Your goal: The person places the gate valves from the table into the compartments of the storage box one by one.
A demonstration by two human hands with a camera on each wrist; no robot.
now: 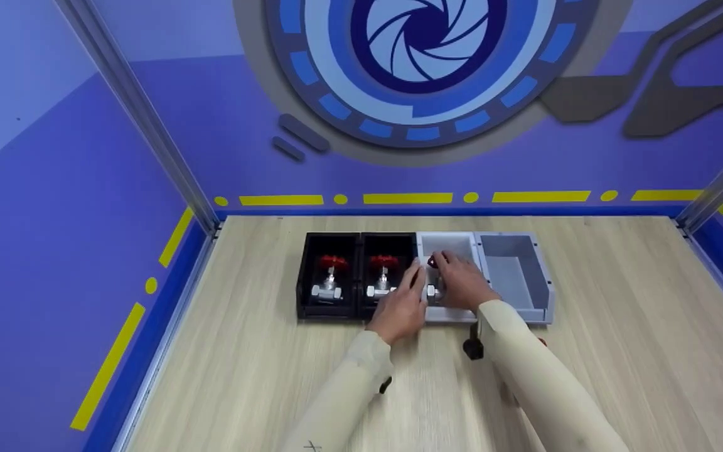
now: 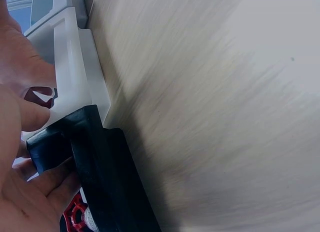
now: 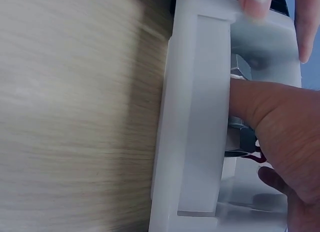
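Observation:
My right hand (image 1: pixel 465 282) reaches into the white bin (image 3: pixel 205 107) and holds a metal valve (image 1: pixel 432 292) with a dark red handwheel; its fingers hide much of the valve. My left hand (image 1: pixel 399 314) pinches the adjoining walls of the white bin and the black bin (image 2: pixel 92 157) beside it, thumb on the white side and fingers inside the black one. A valve with a red handwheel (image 1: pixel 383 260) stands in that black bin, partly behind the left hand. Another red-handled valve (image 1: pixel 330 276) stands in the leftmost black bin (image 1: pixel 300 295).
A grey bin (image 1: pixel 515 279) joins the white bin on the right, closing the row of bins. They stand toward the back of the wooden table (image 1: pixel 248 351), below a blue and purple wall (image 1: pixel 223 138). A small red thing (image 1: pixel 542 342) peeks out beside the right sleeve.

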